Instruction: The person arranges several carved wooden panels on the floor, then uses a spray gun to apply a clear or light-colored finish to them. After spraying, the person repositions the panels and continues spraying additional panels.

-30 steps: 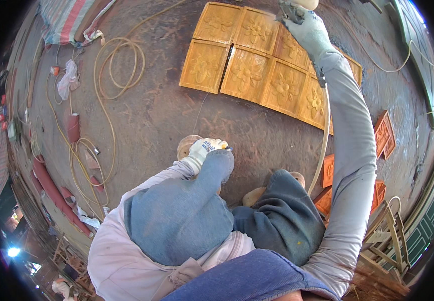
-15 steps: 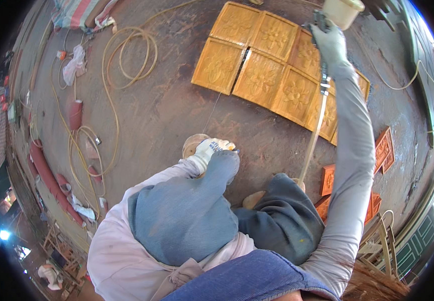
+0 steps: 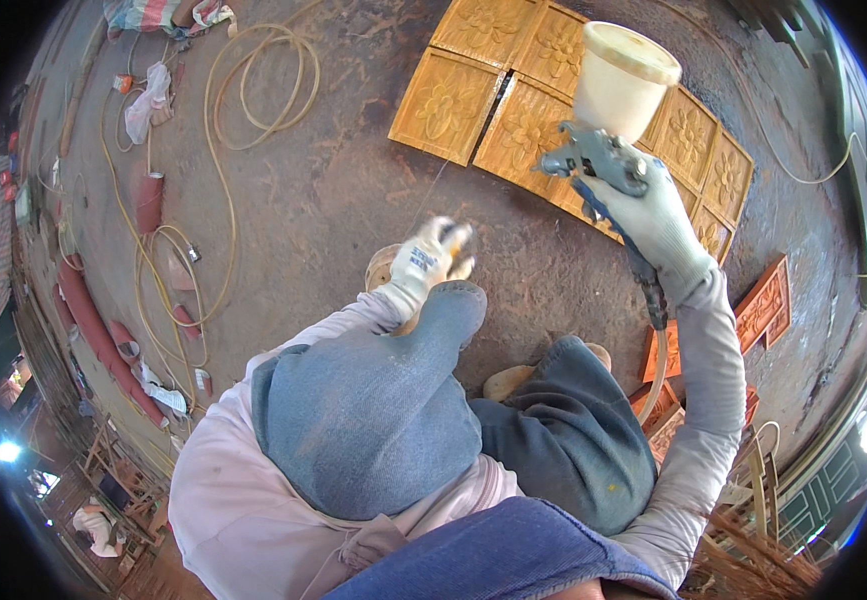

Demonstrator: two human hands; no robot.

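My right hand (image 3: 658, 215), in a white and grey work glove, is closed around the handle of a spray gun (image 3: 603, 160). A cream-white paint cup (image 3: 618, 90) sits on top of the gun, and a hose (image 3: 656, 375) runs down from its handle. Beyond the gun lie several glossy yellow-brown carved wooden panels (image 3: 440, 105), set edge to edge on the floor; gun and cup hide part of them. My left hand (image 3: 423, 262), gloved in white, is in front of my left knee. Its fingers look bent but are smeared by motion, with a yellowish spot between them.
Reddish-orange carved panels (image 3: 761, 305) lie at the right by my arm. Coiled hose (image 3: 238, 160) spreads over the floor at the left, near red rolls (image 3: 103, 340) and a pale plastic bag (image 3: 148, 105). A wooden frame (image 3: 765, 480) stands at the lower right.
My right hand has brought the spray gun back toward me, so its cup now shows in front of the panels. My left hand has lifted slightly off the knee and its fingers have moved.
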